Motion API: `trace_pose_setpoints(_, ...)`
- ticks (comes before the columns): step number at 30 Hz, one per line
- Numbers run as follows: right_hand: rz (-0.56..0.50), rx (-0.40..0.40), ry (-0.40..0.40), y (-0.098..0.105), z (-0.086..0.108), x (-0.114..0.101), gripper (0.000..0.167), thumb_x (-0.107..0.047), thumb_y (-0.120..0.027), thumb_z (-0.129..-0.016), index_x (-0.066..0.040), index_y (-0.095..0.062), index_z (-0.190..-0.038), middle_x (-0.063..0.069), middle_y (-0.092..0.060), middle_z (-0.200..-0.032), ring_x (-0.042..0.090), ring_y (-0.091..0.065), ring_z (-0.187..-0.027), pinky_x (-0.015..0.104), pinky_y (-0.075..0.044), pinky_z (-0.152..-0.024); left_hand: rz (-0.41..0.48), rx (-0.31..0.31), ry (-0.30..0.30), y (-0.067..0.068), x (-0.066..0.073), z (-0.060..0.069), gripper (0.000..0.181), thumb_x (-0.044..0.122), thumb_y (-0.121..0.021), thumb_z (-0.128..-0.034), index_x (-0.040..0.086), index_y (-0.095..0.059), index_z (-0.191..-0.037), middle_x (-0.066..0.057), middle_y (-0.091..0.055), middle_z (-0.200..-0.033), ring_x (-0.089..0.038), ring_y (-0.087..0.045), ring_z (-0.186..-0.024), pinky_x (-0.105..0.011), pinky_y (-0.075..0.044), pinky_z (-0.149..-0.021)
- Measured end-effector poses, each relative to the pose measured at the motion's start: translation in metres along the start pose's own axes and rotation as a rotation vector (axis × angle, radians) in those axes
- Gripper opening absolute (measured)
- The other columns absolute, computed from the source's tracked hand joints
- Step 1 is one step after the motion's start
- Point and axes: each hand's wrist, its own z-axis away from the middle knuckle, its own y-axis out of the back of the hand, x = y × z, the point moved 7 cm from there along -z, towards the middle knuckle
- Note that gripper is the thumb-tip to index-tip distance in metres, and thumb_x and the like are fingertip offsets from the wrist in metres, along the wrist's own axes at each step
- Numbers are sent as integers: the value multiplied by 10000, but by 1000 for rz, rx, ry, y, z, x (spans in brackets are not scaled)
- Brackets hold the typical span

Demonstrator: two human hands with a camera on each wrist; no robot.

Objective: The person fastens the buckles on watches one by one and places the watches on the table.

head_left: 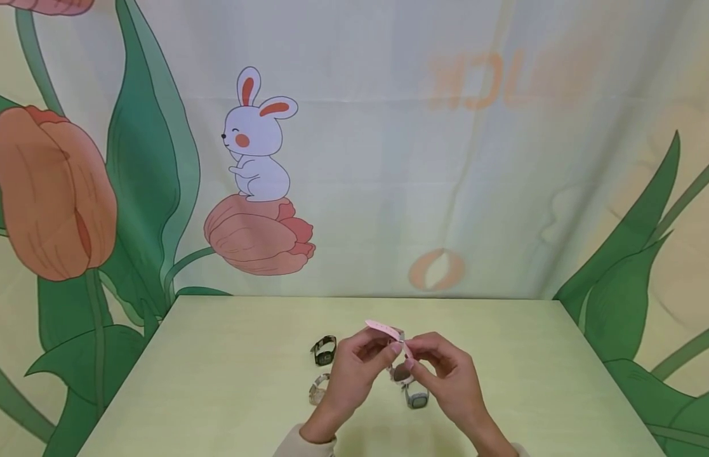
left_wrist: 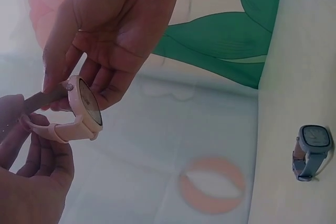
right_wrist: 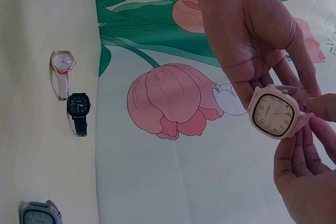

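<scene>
A pink wristwatch [head_left: 401, 373] with a squarish case hangs between my two hands, held up above the table. My left hand [head_left: 350, 374] pinches its strap near the buckle; the strap's holed end sticks out up and to the left. On the other side, my right hand [head_left: 454, 377] pinches the strap between thumb and fingers. The right wrist view shows the pale dial [right_wrist: 273, 113] facing that camera, while the left wrist view has the case [left_wrist: 86, 103] nearly edge-on. Fingers partly cover where the two strap ends meet.
On the pale table [head_left: 217, 381] lie a black watch [head_left: 324, 351] and a rose-gold watch with a light strap [right_wrist: 63, 62], both left of the hands. A grey-blue watch [head_left: 416, 398] lies below the held one. A curtain printed with tulips and a rabbit [head_left: 257, 152] hangs behind.
</scene>
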Motion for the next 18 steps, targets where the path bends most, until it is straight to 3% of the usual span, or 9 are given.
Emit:
trace_pose_setpoints(13,0,22,41,0,0,-3,233,135,-655,-852,88,-653,-1081,-40,-685,-1045,87,-667,-964,234,-542,-903,-4,-23,35,-1,-5,3,180,140,-691,-923,26,-712,-1061,-214,-684,-1033,-85,-643,-821,-218,-548,-720)
trace_pose_setpoints(18,11,21,54,-1,1,-2,216,144,-658,-845,97,-674,-1055,21,-671,-1037,102,-665,-969,243,-552,-892,8,-35,65,-1,-6,4,203,143,-697,-918,24,-709,-1082,-220,-697,-1068,-91,-680,-856,-221,-560,-747)
